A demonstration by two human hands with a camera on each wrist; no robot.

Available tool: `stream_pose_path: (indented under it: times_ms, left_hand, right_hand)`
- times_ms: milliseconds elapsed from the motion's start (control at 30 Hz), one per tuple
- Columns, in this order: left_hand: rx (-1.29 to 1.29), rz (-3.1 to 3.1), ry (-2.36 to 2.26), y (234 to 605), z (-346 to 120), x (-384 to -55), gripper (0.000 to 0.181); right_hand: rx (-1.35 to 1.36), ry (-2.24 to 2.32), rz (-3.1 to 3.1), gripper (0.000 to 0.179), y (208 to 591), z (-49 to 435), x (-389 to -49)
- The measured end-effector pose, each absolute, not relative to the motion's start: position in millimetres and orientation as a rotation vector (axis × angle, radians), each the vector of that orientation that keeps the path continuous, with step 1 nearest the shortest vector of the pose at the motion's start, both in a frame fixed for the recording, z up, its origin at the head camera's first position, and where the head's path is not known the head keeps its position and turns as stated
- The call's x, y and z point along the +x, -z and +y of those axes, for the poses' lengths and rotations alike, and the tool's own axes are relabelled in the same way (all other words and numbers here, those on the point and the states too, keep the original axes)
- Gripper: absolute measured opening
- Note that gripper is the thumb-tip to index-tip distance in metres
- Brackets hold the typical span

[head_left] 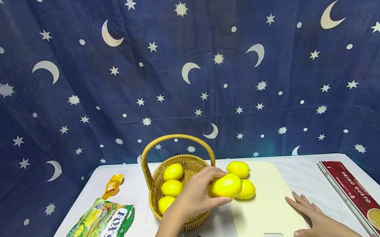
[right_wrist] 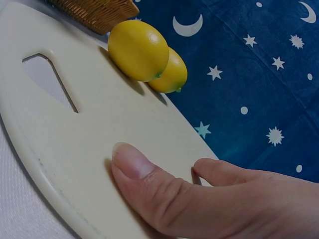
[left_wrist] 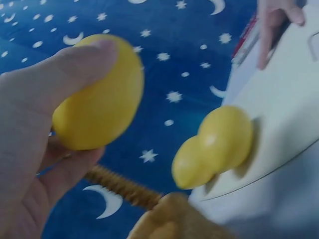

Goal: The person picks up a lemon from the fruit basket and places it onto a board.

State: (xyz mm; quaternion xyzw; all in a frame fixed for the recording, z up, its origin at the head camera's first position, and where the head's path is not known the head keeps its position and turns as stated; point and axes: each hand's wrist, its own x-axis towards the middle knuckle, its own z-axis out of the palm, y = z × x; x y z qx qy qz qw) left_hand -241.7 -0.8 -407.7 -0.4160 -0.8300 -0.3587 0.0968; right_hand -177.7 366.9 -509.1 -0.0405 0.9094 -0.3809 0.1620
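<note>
Plainly, the left hand [head_left: 199, 191] has its fingers clamped on a lemon [head_left: 227, 186] near the cutting board's [head_left: 269, 209] left edge; the right hand [head_left: 314, 220], thumb and fingers apart, touches its right edge. Only the head view shows three lemons [head_left: 171, 188] inside the basket [head_left: 196, 224].

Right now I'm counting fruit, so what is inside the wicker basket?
In the wicker basket, three lemons show. The left hand hides part of the interior; anything there cannot be seen.
</note>
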Motion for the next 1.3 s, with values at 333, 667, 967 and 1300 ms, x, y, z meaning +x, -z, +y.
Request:
stream_pose_path:
  times_ms: [333,667,967,1300]
  left_hand:
    - [-1.247,-2.334,0.879,437.0,35.4,-235.4,0.054]
    - [-1.245,-2.429,0.637,464.1,54.8,-227.9,0.056]
    - [-1.139,-2.484,0.473,468.1,64.0,-222.9,0.055]
    - [-1.092,-2.533,0.468,477.9,68.7,-219.1,0.055]
  right_hand:
    - [-0.160,1.126,2.623,0.100,511.4,368.4,-176.1]
    - [-0.138,1.090,2.620,0.101,512.7,368.0,-178.2]
    - [-0.080,1.081,2.595,0.104,510.4,368.0,-178.6]
    - [-0.089,1.072,2.590,0.103,511.1,367.8,-178.9]
